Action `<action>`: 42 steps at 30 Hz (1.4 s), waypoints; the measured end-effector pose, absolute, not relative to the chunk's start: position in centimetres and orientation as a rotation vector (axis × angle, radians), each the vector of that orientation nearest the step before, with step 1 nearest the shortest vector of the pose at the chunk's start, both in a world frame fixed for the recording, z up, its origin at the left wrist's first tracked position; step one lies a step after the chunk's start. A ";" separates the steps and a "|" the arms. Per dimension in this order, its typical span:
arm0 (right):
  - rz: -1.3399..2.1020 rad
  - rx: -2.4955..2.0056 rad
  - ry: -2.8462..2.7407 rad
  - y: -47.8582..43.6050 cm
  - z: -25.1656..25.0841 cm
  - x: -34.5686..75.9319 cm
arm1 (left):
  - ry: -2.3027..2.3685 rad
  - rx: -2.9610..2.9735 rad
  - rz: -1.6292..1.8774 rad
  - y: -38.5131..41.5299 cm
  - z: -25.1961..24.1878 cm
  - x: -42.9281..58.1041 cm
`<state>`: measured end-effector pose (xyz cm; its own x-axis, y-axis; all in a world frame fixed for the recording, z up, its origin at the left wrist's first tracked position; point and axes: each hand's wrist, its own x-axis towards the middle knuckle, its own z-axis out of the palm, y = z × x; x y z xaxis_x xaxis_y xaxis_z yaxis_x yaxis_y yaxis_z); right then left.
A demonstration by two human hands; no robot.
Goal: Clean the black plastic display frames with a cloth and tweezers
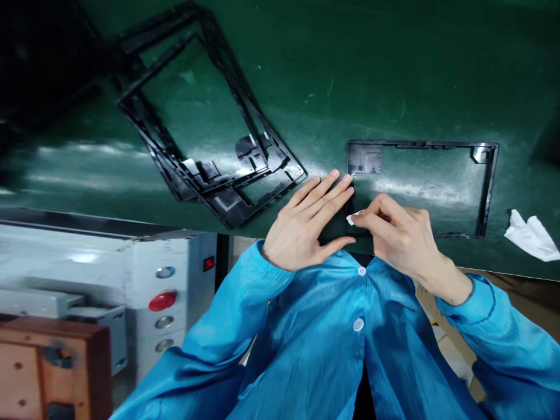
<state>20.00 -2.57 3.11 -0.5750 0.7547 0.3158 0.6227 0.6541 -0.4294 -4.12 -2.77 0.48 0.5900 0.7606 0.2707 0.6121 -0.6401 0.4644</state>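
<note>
A black rectangular plastic frame (pixel 490 186) lies flat on the green table, in front of me to the right. My left hand (pixel 308 219) is stretched out with its fingers spread, fingertips at the frame's left side. Pinched in my right hand (pixel 400 233) is a small white cloth (pixel 354 218), which is at the frame's near left corner. Most of that cloth is hidden by my fingers. Part of the frame's near edge is covered by my right hand.
Several similar black frames (pixel 236 213) are piled loosely at the left on the green table (pixel 306 70). A crumpled white cloth (pixel 531 236) lies near the table's front edge at the right. A grey machine with a red button (pixel 162 301) stands at the lower left, beside an orange-brown block (pixel 94 367).
</note>
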 end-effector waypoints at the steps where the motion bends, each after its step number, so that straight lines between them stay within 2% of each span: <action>1: 0.370 -1.075 -2.405 -2.6 3.1 20.0 | 1.112 2.501 0.641 -2.7 0.5 -4.1; 18: 0.276 -1.033 -2.541 -3.4 3.4 19.6 | 1.074 2.559 0.522 -1.9 0.5 -4.5; 23: 0.215 -1.086 -2.431 -2.4 3.1 19.3 | 1.071 2.579 0.564 -1.9 0.2 -4.5; 29: 0.240 -1.017 -2.568 -2.9 3.5 19.5 | 1.073 2.572 0.540 -1.9 0.3 -4.5; 42: 0.267 -1.072 -2.445 -1.3 3.1 19.6 | 1.072 2.573 0.540 -1.9 0.2 -4.4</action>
<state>19.60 -1.27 3.09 -0.5941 0.7344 0.3281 0.6465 0.6787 -0.3485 -4.40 -1.87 0.25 0.6505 0.7258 0.2240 0.6124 -0.6756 0.4105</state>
